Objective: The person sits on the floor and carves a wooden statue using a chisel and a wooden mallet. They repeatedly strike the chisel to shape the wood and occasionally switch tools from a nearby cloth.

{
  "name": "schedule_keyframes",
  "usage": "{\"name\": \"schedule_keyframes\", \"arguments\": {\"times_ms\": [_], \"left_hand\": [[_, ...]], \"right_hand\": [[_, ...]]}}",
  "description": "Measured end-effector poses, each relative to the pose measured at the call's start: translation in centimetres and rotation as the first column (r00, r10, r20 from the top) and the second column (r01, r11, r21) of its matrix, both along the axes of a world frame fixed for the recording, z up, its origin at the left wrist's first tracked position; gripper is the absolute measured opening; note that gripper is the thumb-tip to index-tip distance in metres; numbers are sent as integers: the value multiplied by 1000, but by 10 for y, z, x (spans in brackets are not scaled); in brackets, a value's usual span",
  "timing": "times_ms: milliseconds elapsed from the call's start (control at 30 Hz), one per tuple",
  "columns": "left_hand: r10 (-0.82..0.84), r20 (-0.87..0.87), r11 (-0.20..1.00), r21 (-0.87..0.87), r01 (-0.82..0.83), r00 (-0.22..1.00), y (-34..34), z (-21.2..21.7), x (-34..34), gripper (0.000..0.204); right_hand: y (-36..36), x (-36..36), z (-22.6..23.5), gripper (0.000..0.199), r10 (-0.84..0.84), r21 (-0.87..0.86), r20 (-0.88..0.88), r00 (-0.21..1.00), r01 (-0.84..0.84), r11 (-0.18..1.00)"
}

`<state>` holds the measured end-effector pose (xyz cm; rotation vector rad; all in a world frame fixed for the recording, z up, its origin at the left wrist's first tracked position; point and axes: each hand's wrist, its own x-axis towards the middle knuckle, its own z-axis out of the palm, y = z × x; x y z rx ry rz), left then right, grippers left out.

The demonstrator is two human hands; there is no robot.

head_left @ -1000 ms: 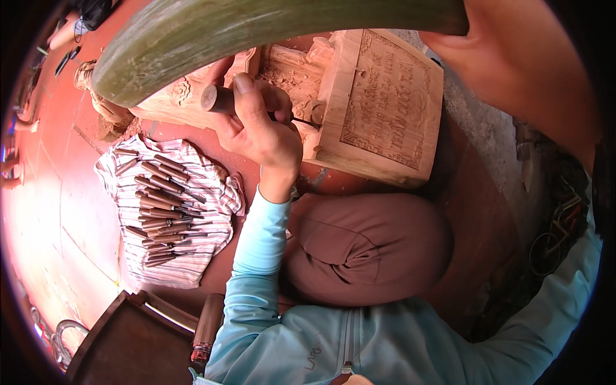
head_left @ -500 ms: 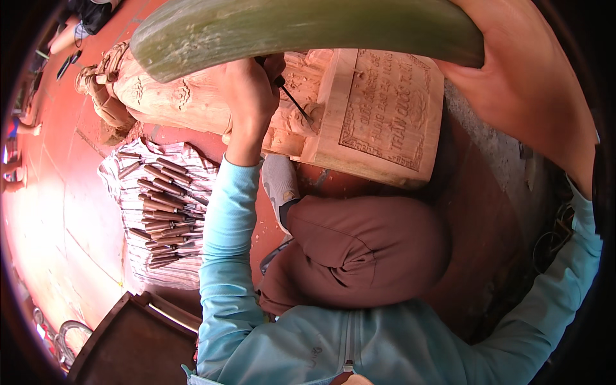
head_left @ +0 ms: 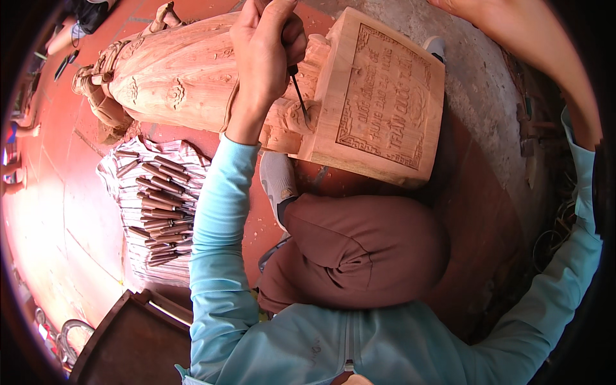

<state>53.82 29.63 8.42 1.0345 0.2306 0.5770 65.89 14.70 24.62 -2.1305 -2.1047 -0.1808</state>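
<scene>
My left hand is closed around the handle of a carving chisel. The chisel's thin dark shaft slants down, its tip touching the carved detail beside the base of a wooden statue. That statue lies on its side, with robe folds and cloud-like ornaments. Its block-shaped base bears a framed panel of raised lettering. High at the upper right, my right hand is cut off by the picture's edge. Its fingers, and anything in them, are hidden.
Several brown-handled chisels lie on a striped cloth to my left. A dark brown piece of furniture stands at lower left. My bent knee is close to the base. Bicycle wheels show at the edges.
The long, rounded greenish object in my right hand has risen out of view along with most of that hand. My left hand has shifted slightly up, the chisel tip staying near the same spot.
</scene>
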Motion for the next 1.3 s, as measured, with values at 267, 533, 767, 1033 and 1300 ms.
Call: {"name": "schedule_keyframes", "arguments": {"times_ms": [267, 533, 767, 1033, 1300], "left_hand": [[-14, 87, 997, -72, 20, 996, -8, -3, 10, 31], [90, 155, 996, -43, -84, 984, -6, -11, 1, 33], [207, 159, 978, -31, -204, 965, -15, -7, -12, 34], [305, 252, 952, -101, -289, 918, -20, -13, -19, 16], [384, 256, 923, -125, -364, 887, -20, -17, -30, 33]], "right_hand": [[21, 13, 35, 59, -116, -326, -411, 904, -27, 945], [22, -27, 29, 56, -126, -210, 126, 984, 150, 966], [30, -77, 37, 56, -194, -241, 202, 960, 241, 940], [21, -59, 35, 55, 6, -213, 174, 985, 31, 977], [17, -57, 27, 56, -8, -201, 127, 992, 34, 979]]}}
